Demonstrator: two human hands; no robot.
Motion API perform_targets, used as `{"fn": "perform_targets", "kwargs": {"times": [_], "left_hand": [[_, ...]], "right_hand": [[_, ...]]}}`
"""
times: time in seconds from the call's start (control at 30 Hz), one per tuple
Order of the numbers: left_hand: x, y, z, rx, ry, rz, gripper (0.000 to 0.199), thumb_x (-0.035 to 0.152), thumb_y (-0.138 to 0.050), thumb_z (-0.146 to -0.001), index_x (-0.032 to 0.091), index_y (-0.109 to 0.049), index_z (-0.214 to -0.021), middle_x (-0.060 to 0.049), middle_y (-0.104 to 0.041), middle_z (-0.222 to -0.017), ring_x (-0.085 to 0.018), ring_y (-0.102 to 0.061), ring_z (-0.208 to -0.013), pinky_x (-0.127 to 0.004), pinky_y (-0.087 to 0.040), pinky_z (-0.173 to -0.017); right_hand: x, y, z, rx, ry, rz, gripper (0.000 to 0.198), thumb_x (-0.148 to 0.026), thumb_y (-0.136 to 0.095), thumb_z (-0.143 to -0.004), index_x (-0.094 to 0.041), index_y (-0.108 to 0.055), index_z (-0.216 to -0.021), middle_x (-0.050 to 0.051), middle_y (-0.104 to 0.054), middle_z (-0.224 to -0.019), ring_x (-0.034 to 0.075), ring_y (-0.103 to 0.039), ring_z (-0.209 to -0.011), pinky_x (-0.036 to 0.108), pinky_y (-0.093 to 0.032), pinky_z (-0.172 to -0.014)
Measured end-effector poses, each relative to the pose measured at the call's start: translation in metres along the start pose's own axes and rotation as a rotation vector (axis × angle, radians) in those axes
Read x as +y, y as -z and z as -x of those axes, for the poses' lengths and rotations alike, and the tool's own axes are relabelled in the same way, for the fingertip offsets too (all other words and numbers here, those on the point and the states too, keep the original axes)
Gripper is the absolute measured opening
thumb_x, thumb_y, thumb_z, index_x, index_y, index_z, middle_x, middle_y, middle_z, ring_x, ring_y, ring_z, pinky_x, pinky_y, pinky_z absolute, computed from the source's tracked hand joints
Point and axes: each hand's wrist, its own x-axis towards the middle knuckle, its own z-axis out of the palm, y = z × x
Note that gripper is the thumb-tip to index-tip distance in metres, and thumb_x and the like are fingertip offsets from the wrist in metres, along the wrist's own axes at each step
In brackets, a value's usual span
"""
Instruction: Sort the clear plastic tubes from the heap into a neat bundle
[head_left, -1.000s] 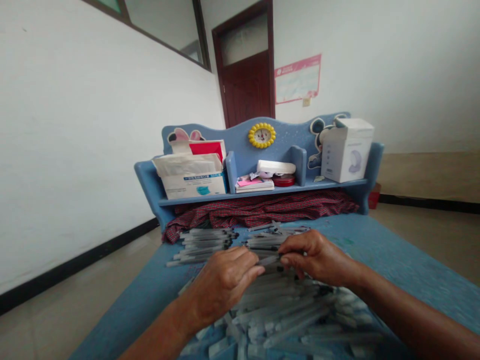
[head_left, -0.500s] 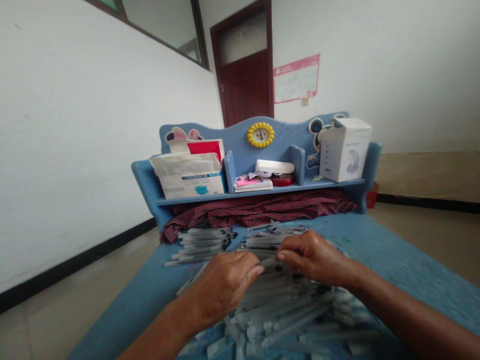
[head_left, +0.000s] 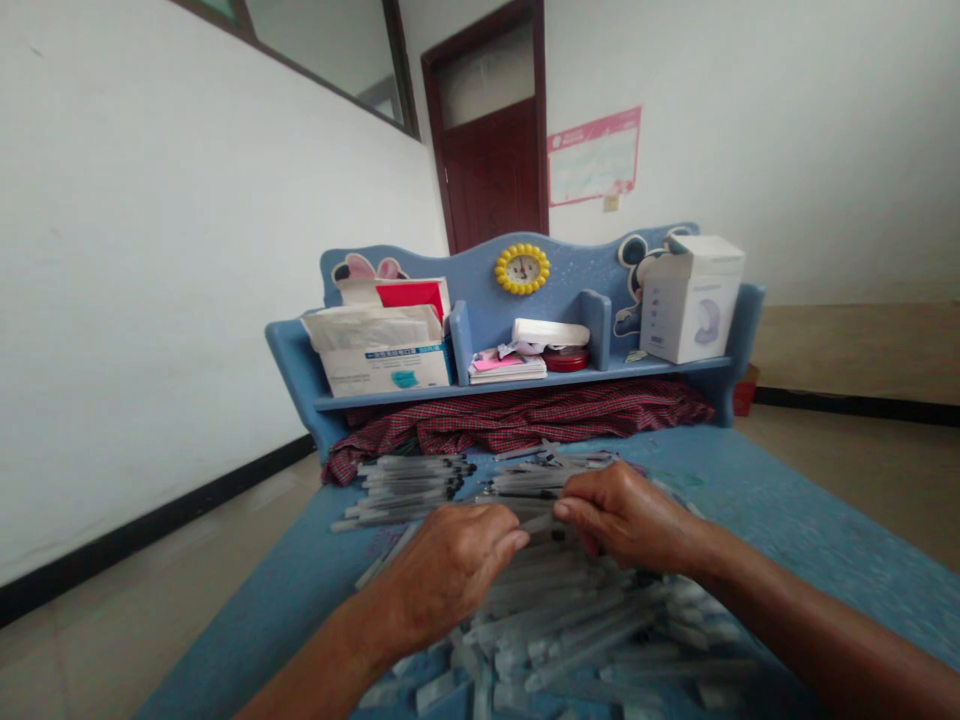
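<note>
Between my two hands is a translucent pen (head_left: 537, 523), held over the heap. My left hand (head_left: 459, 560) is closed round its left end, thumb pressed against the fingers. My right hand (head_left: 626, 515) pinches the other end between thumb and forefinger. Beneath both hands spreads a loose heap of translucent pen parts (head_left: 570, 610), some with dark tips. Further back lie a row of pens with dark ends (head_left: 409, 485) on the left and a second group of pens (head_left: 532, 480) beside it.
The blue desk (head_left: 247, 620) carries a back shelf. On it stand a mask box (head_left: 386, 370), some booklets (head_left: 508, 370), a red round tin (head_left: 565, 360) and a white box (head_left: 686, 305). A checked cloth (head_left: 480, 425) lies bunched under the shelf.
Almost nothing differs. Both hands keep their grip on the pen, and the right hand has shifted very slightly.
</note>
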Motion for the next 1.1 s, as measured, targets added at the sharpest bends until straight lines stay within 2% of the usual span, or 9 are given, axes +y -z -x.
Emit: {"fn": "perform_targets", "kwargs": {"times": [0.13,0.2,0.37,0.47,0.53,0.7,0.8,0.9,1.1], "left_hand": [[0.0001,-0.0004,0.0001,-0.016,0.011,0.003,0.023,0.021,-0.038,-0.093,0.017,-0.053,-0.077,0.001,-0.054,-0.065,-0.012,-0.053,-0.06,-0.024,-0.036,-0.057],[-0.0001,-0.0008,0.0003,0.003,0.01,0.002,0.023,0.021,-0.038,-0.093,0.017,-0.053,-0.076,0.001,-0.055,-0.065,-0.012,-0.053,-0.06,-0.024,-0.036,-0.057],[-0.0006,-0.001,0.0005,-0.019,0.027,0.005,0.023,0.021,-0.038,-0.093,0.017,-0.053,-0.076,0.002,-0.054,-0.064,-0.012,-0.054,-0.059,-0.024,-0.036,-0.056],[-0.0007,-0.0008,0.0002,-0.044,0.033,0.007,0.023,0.02,-0.038,-0.093,0.017,-0.053,-0.077,0.002,-0.053,-0.064,-0.012,-0.054,-0.059,-0.024,-0.035,-0.057],[-0.0009,-0.001,-0.0001,-0.044,0.038,0.003,0.024,0.02,-0.037,-0.094,0.017,-0.052,-0.075,0.002,-0.053,-0.064,-0.012,-0.053,-0.059,-0.024,-0.035,-0.056],[-0.0018,-0.0025,0.0005,-0.07,0.058,-0.005,0.023,0.022,-0.038,-0.094,0.017,-0.054,-0.078,0.001,-0.056,-0.066,-0.012,-0.055,-0.061,-0.024,-0.035,-0.057],[-0.0029,-0.0031,0.0013,-0.094,0.066,0.013,0.022,0.022,-0.038,-0.094,0.017,-0.055,-0.079,0.001,-0.057,-0.067,-0.013,-0.056,-0.062,-0.024,-0.036,-0.058],[-0.0036,-0.0028,0.0012,-0.087,0.077,0.015,0.022,0.021,-0.039,-0.093,0.017,-0.054,-0.077,0.001,-0.056,-0.064,-0.012,-0.055,-0.059,-0.024,-0.035,-0.056],[-0.0004,0.0014,-0.0012,-0.108,0.089,0.09,0.024,0.021,-0.038,-0.092,0.017,-0.054,-0.075,0.002,-0.054,-0.063,-0.012,-0.054,-0.061,-0.023,-0.035,-0.056]], "right_hand": [[0.0004,-0.0015,0.0004,-0.066,-0.132,-0.17,0.012,-0.028,-0.057,-0.082,-0.017,-0.053,-0.084,-0.006,-0.052,-0.057,0.004,-0.041,-0.037,0.015,-0.03,-0.034],[0.001,-0.0019,0.0002,-0.053,-0.132,-0.183,0.024,-0.032,-0.063,-0.078,-0.018,-0.052,-0.094,-0.008,-0.051,-0.055,0.005,-0.04,-0.037,0.014,-0.028,-0.034],[-0.0007,-0.0022,-0.0011,-0.002,-0.039,-0.029,0.028,-0.029,-0.05,-0.087,-0.015,-0.051,-0.063,-0.004,-0.05,-0.05,0.005,-0.044,-0.042,0.014,-0.031,-0.039],[0.0008,-0.003,-0.0015,-0.076,-0.18,-0.204,0.011,-0.027,-0.056,-0.082,-0.018,-0.052,-0.085,-0.007,-0.052,-0.054,0.005,-0.041,-0.034,0.014,-0.03,-0.031],[0.0018,-0.0035,-0.0015,-0.087,-0.226,-0.247,0.025,-0.033,-0.061,-0.079,-0.019,-0.049,-0.096,-0.008,-0.053,-0.055,0.005,-0.041,-0.031,0.015,-0.029,-0.028],[-0.0002,-0.0051,-0.0019,-0.045,-0.153,-0.117,0.03,-0.034,-0.049,-0.087,-0.016,-0.049,-0.063,-0.005,-0.05,-0.047,0.004,-0.041,-0.032,0.014,-0.026,-0.031],[0.0011,-0.0064,-0.0024,-0.077,-0.221,-0.233,0.015,-0.029,-0.054,-0.083,-0.016,-0.051,-0.076,-0.007,-0.052,-0.049,0.004,-0.04,-0.03,0.014,-0.029,-0.029],[0.0036,-0.007,-0.0028,-0.11,-0.24,-0.284,0.023,-0.037,-0.058,-0.08,-0.017,-0.051,-0.09,-0.008,-0.053,-0.051,0.006,-0.042,-0.029,0.015,-0.031,-0.028],[0.0044,-0.0091,-0.0024,-0.071,-0.18,-0.181,0.028,-0.035,-0.049,-0.085,-0.016,-0.05,-0.066,-0.005,-0.051,-0.046,0.005,-0.04,-0.029,0.014,-0.025,-0.028]]}}
